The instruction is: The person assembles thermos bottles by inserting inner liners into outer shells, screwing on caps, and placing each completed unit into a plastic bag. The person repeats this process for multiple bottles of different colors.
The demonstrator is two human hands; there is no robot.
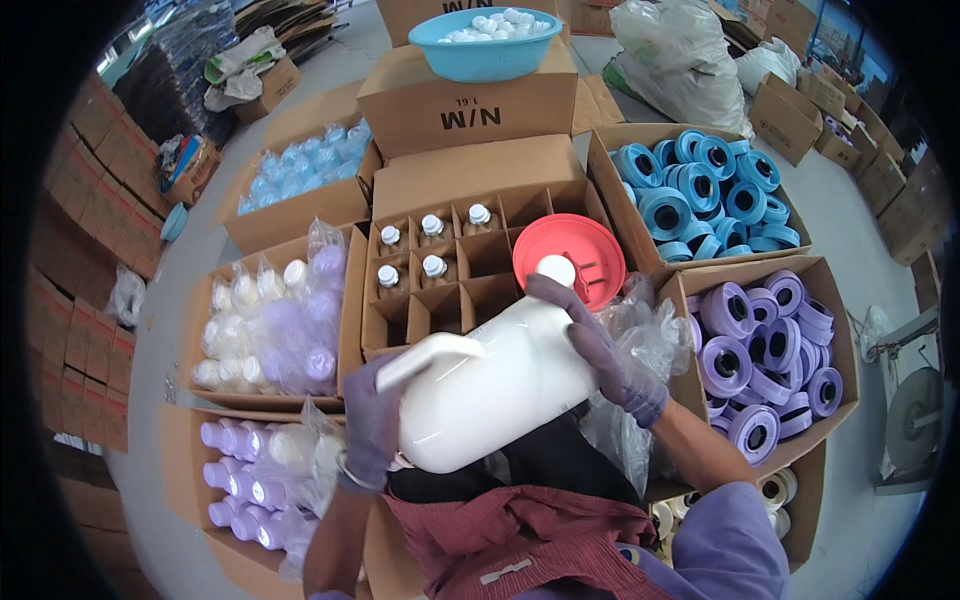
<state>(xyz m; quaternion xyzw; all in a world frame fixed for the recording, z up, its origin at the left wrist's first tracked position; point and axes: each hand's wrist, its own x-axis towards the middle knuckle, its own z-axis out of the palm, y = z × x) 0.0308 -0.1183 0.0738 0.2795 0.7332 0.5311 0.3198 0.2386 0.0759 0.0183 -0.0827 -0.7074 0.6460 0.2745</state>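
A glossy white plastic jug [500,390] with a side handle lies tilted across my lap, held between both gloved hands. My left hand [372,425] wraps round its left end, just below the handle [430,358]. At the other end my right hand [605,350] grips the jug, fingers bent over it. A small round white piece [556,270] shows by the right fingertips, against a round red dish [572,235] with small red pieces in it; whether it belongs to the jug I cannot tell. Beyond stands a divided carton [470,325] with several white-capped bottles [434,226] in its cells.
On the right, cartons hold blue ring-shaped parts [665,212] and purple ones [725,367]. On the left are cartons of bagged white and lilac containers [245,330] and lilac bottles [240,475]. A blue basin [485,58] of white caps sits on a closed carton. Loose clear plastic [640,340] lies beside my right hand.
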